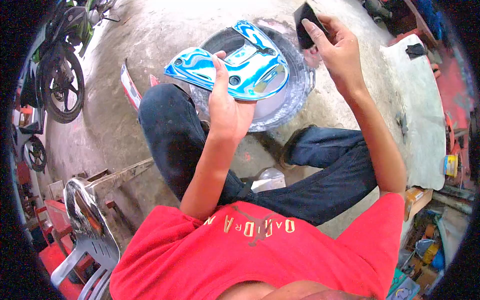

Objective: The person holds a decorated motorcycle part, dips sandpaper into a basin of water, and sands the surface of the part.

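My left hand (227,107) grips a glossy blue-and-white motorcycle body panel (255,75) from below, with the thumb over its near edge. The panel is tilted above a round grey basin (300,100) on the floor, and it has a bolt hole and a curved arm at its far end. Raised to the right of the basin, my right hand (340,50) pinches a thin black sheet of sandpaper (307,27) between thumb and fingers. The sandpaper is apart from the panel. Some fingers of my left hand are hidden under the panel.
A red-and-white panel (131,85) stands on the floor beside my knee. A motorcycle wheel (62,82) is at the left, with a metallic chair (90,215) at lower left. A pale slab (420,110) lies to the right, near a yellow can (450,165).
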